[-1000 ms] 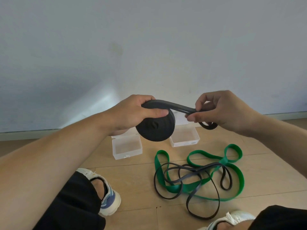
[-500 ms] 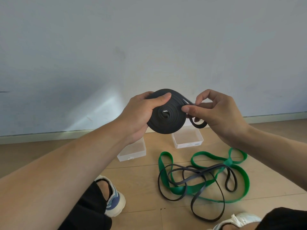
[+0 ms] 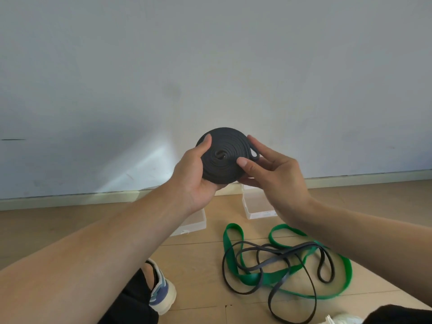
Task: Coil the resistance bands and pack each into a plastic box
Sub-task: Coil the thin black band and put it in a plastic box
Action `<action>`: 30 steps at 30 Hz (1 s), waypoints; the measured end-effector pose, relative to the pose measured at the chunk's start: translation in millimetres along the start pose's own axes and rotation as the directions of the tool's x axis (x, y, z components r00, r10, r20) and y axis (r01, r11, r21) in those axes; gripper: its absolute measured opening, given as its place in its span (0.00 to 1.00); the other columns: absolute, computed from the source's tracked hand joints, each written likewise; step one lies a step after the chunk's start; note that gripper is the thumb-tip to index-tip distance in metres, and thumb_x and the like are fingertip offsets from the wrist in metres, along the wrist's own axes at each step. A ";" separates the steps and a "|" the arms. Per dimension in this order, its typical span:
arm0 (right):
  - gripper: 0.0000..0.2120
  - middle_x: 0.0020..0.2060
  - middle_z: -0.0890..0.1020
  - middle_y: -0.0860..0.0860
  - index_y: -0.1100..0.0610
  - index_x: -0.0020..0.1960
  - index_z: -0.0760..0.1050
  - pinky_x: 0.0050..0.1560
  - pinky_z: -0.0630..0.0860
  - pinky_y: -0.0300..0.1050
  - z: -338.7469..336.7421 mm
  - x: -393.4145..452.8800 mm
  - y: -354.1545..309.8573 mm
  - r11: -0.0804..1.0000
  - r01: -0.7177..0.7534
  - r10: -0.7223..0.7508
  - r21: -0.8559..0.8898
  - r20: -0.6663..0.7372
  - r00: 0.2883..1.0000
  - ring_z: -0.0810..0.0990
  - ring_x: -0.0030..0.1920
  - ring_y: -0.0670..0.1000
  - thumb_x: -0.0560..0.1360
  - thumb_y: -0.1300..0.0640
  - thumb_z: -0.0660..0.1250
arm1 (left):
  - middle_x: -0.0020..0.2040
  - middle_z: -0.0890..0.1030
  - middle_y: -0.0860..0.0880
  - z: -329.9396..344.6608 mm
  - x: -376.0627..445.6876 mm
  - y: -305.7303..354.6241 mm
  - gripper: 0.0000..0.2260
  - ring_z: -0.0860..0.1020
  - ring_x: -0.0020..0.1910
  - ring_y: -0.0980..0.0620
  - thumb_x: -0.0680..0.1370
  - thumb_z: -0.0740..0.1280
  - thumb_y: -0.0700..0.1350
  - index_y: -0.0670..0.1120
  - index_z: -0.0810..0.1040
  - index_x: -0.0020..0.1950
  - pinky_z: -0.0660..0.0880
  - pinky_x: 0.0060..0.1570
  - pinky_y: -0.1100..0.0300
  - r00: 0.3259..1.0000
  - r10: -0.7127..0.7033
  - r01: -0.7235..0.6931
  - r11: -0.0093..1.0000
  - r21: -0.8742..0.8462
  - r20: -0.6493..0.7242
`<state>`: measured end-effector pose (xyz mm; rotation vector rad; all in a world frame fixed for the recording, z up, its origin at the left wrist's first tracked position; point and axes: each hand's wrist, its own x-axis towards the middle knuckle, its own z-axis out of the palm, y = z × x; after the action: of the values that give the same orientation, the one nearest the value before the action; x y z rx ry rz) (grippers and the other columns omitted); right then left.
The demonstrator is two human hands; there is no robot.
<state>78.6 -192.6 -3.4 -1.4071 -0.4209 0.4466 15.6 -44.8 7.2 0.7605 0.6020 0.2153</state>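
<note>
wood floor (image 3: 198, 265), grey wall (image 3: 210, 66) | band tail now wound in | left hand (image 3: 194, 181), right hand (image 3: 278, 178) both gripping black coil (image 3: 222, 157)

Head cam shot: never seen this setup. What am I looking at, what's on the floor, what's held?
No robot here: a person wears one wide-angle camera on the head, looking down at their own bare hands. The left hand and right hand together hold a black band wound into a flat coil; its last loop sticks out by the right fingers. On the wooden floor lie a loose green band tangled with a thin black band, and two clear plastic boxes, partly hidden behind the arms. Shoes show below.
</note>
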 end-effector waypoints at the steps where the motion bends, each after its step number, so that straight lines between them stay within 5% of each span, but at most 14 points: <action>1: 0.29 0.54 0.86 0.55 0.50 0.71 0.74 0.54 0.83 0.49 3.6 1.3 -0.7 0.999 0.010 -0.010 -0.033 0.002 1.000 0.87 0.50 0.53 0.72 0.61 0.77 | 0.61 0.84 0.37 -2.0 -0.1 1.3 0.20 0.85 0.57 0.38 0.82 0.66 0.53 0.42 0.76 0.69 0.83 0.54 0.42 1.000 -0.006 0.006 1.000 0.003 -0.002; 4: 0.33 0.53 0.84 0.55 0.52 0.73 0.73 0.51 0.84 0.47 13.6 12.3 -4.3 0.991 0.024 -0.024 -0.133 0.003 1.000 0.88 0.46 0.52 0.71 0.61 0.79 | 0.62 0.84 0.41 -7.0 0.5 13.6 0.20 0.83 0.60 0.40 0.84 0.60 0.57 0.47 0.77 0.69 0.80 0.59 0.42 1.000 0.001 0.000 0.981 0.194 -0.004; 6: 0.31 0.52 0.85 0.56 0.54 0.73 0.73 0.50 0.85 0.47 19.4 30.0 -4.3 0.992 -0.024 0.027 -0.127 0.025 0.999 0.88 0.46 0.52 0.71 0.63 0.78 | 0.61 0.84 0.48 -12.4 5.2 30.4 0.19 0.82 0.60 0.44 0.83 0.60 0.61 0.53 0.76 0.68 0.76 0.63 0.41 0.992 0.118 -0.081 0.838 0.539 -0.035; 8: 0.30 0.51 0.86 0.55 0.56 0.72 0.74 0.50 0.85 0.48 27.1 51.5 4.0 0.985 -0.103 0.113 -0.139 0.062 0.992 0.88 0.46 0.52 0.72 0.64 0.77 | 0.64 0.78 0.54 -24.5 16.0 49.9 0.31 0.78 0.63 0.50 0.78 0.68 0.62 0.56 0.64 0.78 0.74 0.66 0.47 0.964 0.255 -0.198 0.524 0.828 0.069; 11: 0.29 0.53 0.86 0.54 0.56 0.72 0.74 0.53 0.84 0.51 46.0 82.7 42.4 0.958 -0.233 0.254 -0.166 0.122 0.960 0.88 0.45 0.55 0.73 0.65 0.76 | 0.78 0.63 0.53 -56.0 46.1 53.5 0.56 0.65 0.76 0.52 0.66 0.81 0.60 0.58 0.48 0.83 0.66 0.72 0.57 0.949 0.080 -0.302 -0.057 0.952 0.306; 13: 0.27 0.54 0.86 0.54 0.57 0.71 0.74 0.53 0.84 0.51 61.9 97.4 78.9 0.937 -0.310 0.334 -0.163 0.153 0.930 0.88 0.46 0.56 0.74 0.65 0.74 | 0.78 0.63 0.51 -83.5 73.5 43.0 0.60 0.66 0.75 0.49 0.63 0.83 0.59 0.54 0.47 0.84 0.69 0.71 0.52 0.963 -0.004 -0.265 -0.209 0.941 0.270; 15: 0.25 0.54 0.86 0.54 0.57 0.71 0.74 0.52 0.84 0.50 74.1 111.2 116.9 0.917 -0.375 0.394 -0.134 0.168 0.904 0.88 0.47 0.55 0.75 0.65 0.73 | 0.74 0.65 0.50 -110.5 100.6 32.3 0.56 0.68 0.72 0.48 0.63 0.83 0.59 0.51 0.55 0.82 0.72 0.68 0.50 0.971 -0.016 -0.234 -0.281 0.931 0.240; 18: 0.23 0.55 0.85 0.55 0.58 0.71 0.74 0.50 0.84 0.49 83.7 130.3 171.2 0.872 -0.480 0.490 -0.099 0.203 0.848 0.88 0.48 0.56 0.76 0.66 0.71 | 0.65 0.68 0.53 -153.3 141.2 16.6 0.47 0.73 0.62 0.51 0.61 0.83 0.59 0.52 0.66 0.74 0.76 0.60 0.54 0.981 -0.048 -0.193 -0.235 0.953 0.187; 24: 0.25 0.51 0.87 0.53 0.53 0.70 0.74 0.51 0.84 0.47 100.4 148.9 265.6 0.819 -0.525 0.565 -0.233 0.164 0.809 0.88 0.45 0.55 0.75 0.63 0.74 | 0.62 0.69 0.54 -231.0 212.7 -32.2 0.46 0.73 0.60 0.50 0.59 0.79 0.66 0.54 0.66 0.72 0.77 0.56 0.50 0.989 -0.067 -0.144 -0.379 0.914 0.129; 26: 0.22 0.55 0.84 0.48 0.50 0.70 0.74 0.49 0.80 0.42 104.8 152.5 293.2 0.781 -0.433 0.529 -0.450 0.108 0.842 0.86 0.50 0.51 0.77 0.57 0.71 | 0.64 0.70 0.53 -251.2 233.8 -48.5 0.46 0.74 0.61 0.50 0.59 0.78 0.67 0.53 0.67 0.72 0.77 0.57 0.50 0.993 -0.079 -0.108 -0.402 0.909 0.083; 28: 0.21 0.64 0.77 0.47 0.47 0.73 0.71 0.55 0.75 0.42 102.5 158.5 317.0 0.626 -0.222 0.479 -0.747 0.144 0.866 0.79 0.58 0.50 0.81 0.51 0.65 | 0.64 0.71 0.53 -266.8 250.5 -63.9 0.45 0.74 0.62 0.49 0.60 0.77 0.68 0.53 0.67 0.72 0.76 0.56 0.51 0.993 -0.100 -0.103 -0.448 0.888 0.065; 30: 0.23 0.65 0.74 0.50 0.47 0.77 0.65 0.55 0.71 0.43 96.8 165.0 332.5 0.517 -0.095 0.526 -0.851 0.228 0.820 0.76 0.60 0.51 0.82 0.50 0.61 | 0.63 0.71 0.53 -276.8 261.3 -77.3 0.44 0.74 0.62 0.49 0.61 0.76 0.68 0.53 0.67 0.72 0.76 0.54 0.52 0.991 -0.112 -0.113 -0.483 0.868 0.067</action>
<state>150.6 12.5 -319.4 -2.3340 -0.8357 1.0071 64.1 163.6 -316.8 2.7265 0.5088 -0.6330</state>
